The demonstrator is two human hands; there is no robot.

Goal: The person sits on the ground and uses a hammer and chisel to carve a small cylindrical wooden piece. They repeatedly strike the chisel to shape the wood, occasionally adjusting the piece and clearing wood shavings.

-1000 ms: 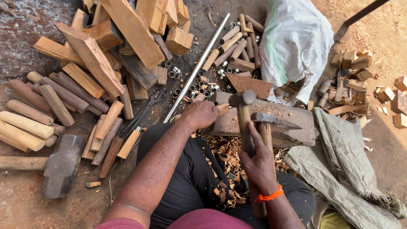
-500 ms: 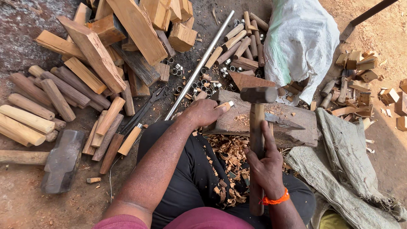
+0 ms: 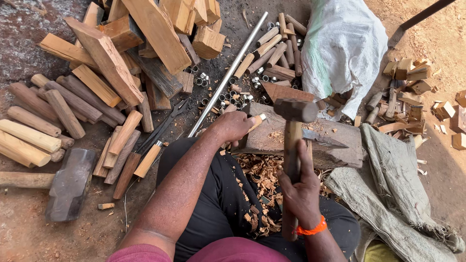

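Observation:
My right hand [image 3: 302, 184] grips the wooden handle of a hammer [image 3: 294, 112], whose dark head is raised over a worn wooden block [image 3: 340, 145]. My left hand [image 3: 232, 127] holds a short wooden handle with a metal ring on its end [image 3: 258, 120], resting it on the block's left end. A flat metal blade [image 3: 324, 140] lies on the block just right of the hammer handle. Wood shavings [image 3: 257, 170] cover my lap below the block.
Split wood and rounded sticks [image 3: 73, 102] pile up at the left, with a sledgehammer head [image 3: 70, 184] near them. A long steel rod [image 3: 228, 73], small metal rings [image 3: 233, 94], black tongs [image 3: 162, 127], a white sack [image 3: 342, 48] and grey sacking [image 3: 393, 194] surround the block.
The hammer has risen and swung toward the block's far edge; its head is now higher in view. My left hand has kept the ringed handle on the block.

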